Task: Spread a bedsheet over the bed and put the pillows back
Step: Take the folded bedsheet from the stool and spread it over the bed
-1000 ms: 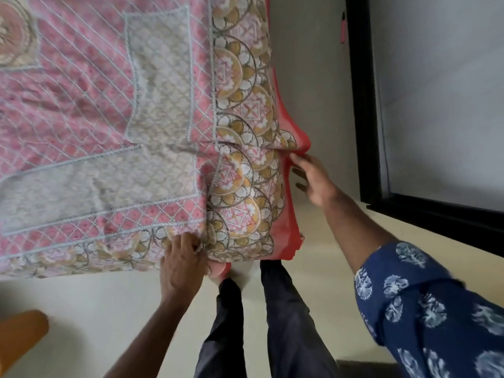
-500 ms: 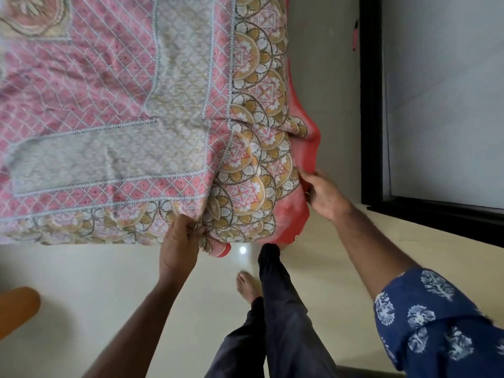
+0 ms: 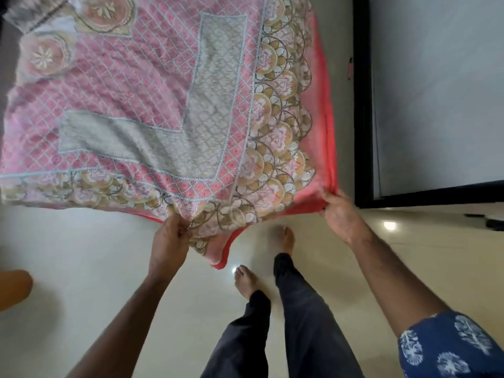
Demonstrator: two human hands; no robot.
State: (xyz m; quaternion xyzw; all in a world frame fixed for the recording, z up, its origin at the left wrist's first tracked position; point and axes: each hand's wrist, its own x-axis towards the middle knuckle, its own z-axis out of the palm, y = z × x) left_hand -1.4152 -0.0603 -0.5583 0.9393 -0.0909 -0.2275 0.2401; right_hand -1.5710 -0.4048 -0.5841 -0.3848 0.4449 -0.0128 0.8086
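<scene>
Feet bare on the pale tiled floor (image 3: 81,268), your legs in dark trousers (image 3: 308,317), blue printed sleeve (image 3: 447,347) at lower right. Your left hand (image 3: 169,241) has fingers curled tight, pinching the bedsheet (image 3: 152,105) at its near patterned border. Your right hand (image 3: 341,214) grips the sheet's red edge at the corner, fingers folded round the cloth. Hands well apart w/ the corner hanging slack between them. Sheet spreads away from you, pink lattice w/ grey panels, blurred. Beyond on the right, a black frame (image 3: 361,105) beside the sheet's red edge.
</scene>
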